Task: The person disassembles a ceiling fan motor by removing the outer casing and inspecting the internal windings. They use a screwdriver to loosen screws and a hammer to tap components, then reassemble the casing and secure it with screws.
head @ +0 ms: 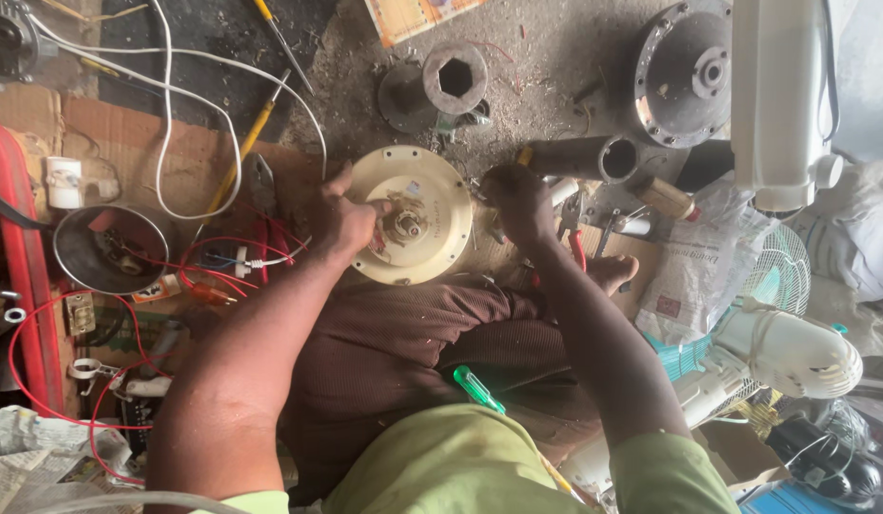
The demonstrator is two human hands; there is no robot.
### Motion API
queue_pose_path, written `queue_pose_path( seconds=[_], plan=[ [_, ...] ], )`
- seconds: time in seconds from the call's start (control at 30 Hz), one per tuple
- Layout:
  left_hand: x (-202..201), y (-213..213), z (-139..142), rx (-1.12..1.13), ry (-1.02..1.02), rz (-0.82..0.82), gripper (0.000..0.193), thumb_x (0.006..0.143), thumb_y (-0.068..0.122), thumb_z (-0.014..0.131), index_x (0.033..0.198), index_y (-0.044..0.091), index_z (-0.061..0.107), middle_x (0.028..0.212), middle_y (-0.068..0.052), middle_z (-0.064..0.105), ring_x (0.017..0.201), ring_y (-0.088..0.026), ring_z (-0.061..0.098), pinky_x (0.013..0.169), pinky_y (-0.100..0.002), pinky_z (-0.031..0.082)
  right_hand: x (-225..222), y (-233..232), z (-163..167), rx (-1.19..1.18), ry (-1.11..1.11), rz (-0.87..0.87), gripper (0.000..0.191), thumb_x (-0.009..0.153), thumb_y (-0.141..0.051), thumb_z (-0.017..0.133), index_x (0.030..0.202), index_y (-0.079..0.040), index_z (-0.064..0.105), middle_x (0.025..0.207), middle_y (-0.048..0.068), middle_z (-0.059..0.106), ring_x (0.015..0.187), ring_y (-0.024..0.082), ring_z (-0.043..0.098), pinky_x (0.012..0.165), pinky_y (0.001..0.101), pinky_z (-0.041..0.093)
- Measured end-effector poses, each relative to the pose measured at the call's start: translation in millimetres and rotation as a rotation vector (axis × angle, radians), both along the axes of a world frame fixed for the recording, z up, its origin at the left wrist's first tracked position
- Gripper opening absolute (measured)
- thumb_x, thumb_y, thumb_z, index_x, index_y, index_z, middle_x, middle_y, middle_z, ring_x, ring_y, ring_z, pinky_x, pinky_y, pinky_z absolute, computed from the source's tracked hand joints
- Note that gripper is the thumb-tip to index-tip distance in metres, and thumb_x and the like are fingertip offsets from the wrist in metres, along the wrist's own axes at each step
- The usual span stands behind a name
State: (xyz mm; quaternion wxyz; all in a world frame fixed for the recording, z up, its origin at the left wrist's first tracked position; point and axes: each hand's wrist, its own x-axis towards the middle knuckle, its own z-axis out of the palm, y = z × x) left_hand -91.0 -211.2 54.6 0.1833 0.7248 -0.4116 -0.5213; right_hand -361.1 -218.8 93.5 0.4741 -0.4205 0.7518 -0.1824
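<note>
Evidently mid-job: both hands on a cream fan motor housing.
Left hand (pixel 344 224) grips the round housing (pixel 432 195) at its 9 o'clock edge; right hand (pixel 517 202) is curled at 3 o'clock, contents hidden. Housing sits on the floor before the knees, hub exposed; pliers (pixel 575 228) and metal covers (pixel 684 71) lie beyond, unassembled.

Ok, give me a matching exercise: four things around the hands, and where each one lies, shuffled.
Things:
1. cream round motor cover
2. green-handled screwdriver
3. metal bowl
4. white table fan

Places:
A. on the lap
B. far left, beside red wires
C. between the left hand and right hand
D. lying at the right

Pairs: 1-C, 2-A, 3-B, 4-D
</note>
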Motion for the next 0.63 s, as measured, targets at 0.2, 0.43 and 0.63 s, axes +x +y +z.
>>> queue_pose_path(
  seconds=[0.2,0.43,0.63],
  plan=[
    [1.0,0.0,2.0,-0.043,-0.04,-0.034,0.09,0.071,0.016,0.092,0.147,-0.004,0.047,0.133,-0.026,0.064,0.122,-0.031,0.065,0.103,-0.035,0.05,13.4,4.7,-5.0,-0.513,0.223,0.433,0.011,0.088,-0.008,0.075,0.098,-0.01,0.08,0.104,0.008,0.077,0.087,0.019,0.074,0.077,0.0341,0.061],
    [3.4,-1.7,2.0,-0.043,-0.067,-0.056,0.09,0.071,0.019,0.092,0.147,-0.002,0.049,0.13,-0.024,0.067,0.119,-0.03,0.067,0.102,-0.035,0.051,25.6,0.6,-16.5,-0.834,0.371,0.641,0.023,0.082,0.008,0.067,0.094,-0.009,0.078,0.102,0.006,0.078,0.09,0.02,0.076,0.077,0.0327,0.065],
    [4.2,-2.0,-6.7,-0.07,-0.108,-0.077,0.089,0.07,0.019,0.094,0.145,-0.002,0.052,0.131,-0.025,0.066,0.121,-0.031,0.066,0.104,-0.036,0.05,41.4,1.2,-20.0,-0.464,0.31,0.323,0.012,0.089,0.0,0.07,0.093,-0.009,0.078,0.093,0.007,0.079,0.076,0.019,0.076,0.066,0.0328,0.063]
  ],
)
